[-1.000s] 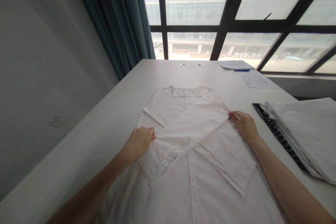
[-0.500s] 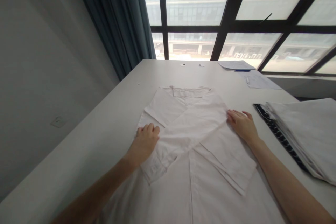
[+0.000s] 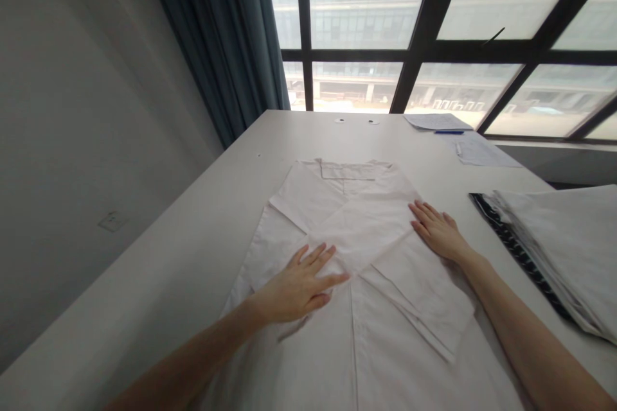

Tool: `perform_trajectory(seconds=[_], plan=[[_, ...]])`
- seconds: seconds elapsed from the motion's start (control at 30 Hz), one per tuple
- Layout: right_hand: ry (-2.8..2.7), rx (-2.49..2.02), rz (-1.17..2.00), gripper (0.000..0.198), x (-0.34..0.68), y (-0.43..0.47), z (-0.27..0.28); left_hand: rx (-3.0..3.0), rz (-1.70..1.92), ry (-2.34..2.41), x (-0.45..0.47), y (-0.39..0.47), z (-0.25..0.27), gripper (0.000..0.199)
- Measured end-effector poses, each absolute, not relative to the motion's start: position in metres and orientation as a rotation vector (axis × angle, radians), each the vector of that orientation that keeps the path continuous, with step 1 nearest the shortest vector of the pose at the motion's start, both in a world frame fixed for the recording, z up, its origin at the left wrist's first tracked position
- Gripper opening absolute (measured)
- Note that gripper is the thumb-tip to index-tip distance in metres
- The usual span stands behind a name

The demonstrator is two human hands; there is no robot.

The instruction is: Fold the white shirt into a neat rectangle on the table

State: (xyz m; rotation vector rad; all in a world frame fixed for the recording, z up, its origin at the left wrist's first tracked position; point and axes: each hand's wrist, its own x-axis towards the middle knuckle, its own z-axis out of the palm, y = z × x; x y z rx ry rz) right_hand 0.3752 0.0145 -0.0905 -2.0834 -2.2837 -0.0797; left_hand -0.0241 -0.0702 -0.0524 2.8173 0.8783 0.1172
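Note:
A white short-sleeved garment (image 3: pixel 376 205), perhaps a coat or shirt, lies on the white table with its collar (image 3: pixel 347 170) toward the window. Both of its sleeves are folded inward over the body. My left hand (image 3: pixel 301 286), fingers spread, rests over the left sleeve near the middle and hides part of it. On the garment's right edge, above the folded right sleeve (image 3: pixel 424 295), my right hand (image 3: pixel 438 228) lies with fingers stretched out. A long seam runs down the body toward me.
A stack of white cloth (image 3: pixel 569 237) with a black patterned piece (image 3: pixel 520 263) under it lies at the right. Papers (image 3: pixel 486 149) and a blue pen (image 3: pixel 449 132) are at the far right. Behind the table (image 3: pixel 193 225) are a dark curtain (image 3: pixel 226 32) and a window.
My left hand has let go of the garment's left edge and moved right, its fingers spreading. My right hand's fingers have straightened and shifted slightly onto the cloth.

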Motion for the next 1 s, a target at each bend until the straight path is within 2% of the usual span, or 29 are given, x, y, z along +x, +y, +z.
perform_trajectory(seconds=[0.13,0.3,0.5,1.0], plan=[[-2.274,-2.093,-0.072,0.054,0.377,0.019,-0.090,2.817,0.150,0.867,-0.026,-0.070,-0.045,0.045],[-2.406,-1.888,-0.008,0.054,0.372,0.038,-0.085,2.842,0.276,0.917,-0.012,-0.057,-0.038,0.036],[-2.498,-1.816,0.055,0.058,0.351,0.075,-0.087,2.924,0.235,0.793,0.013,-0.041,-0.050,0.044],[-2.225,-2.169,0.050,0.064,0.359,0.155,-0.079,2.853,0.144,0.678,0.010,-0.042,-0.048,0.049]])
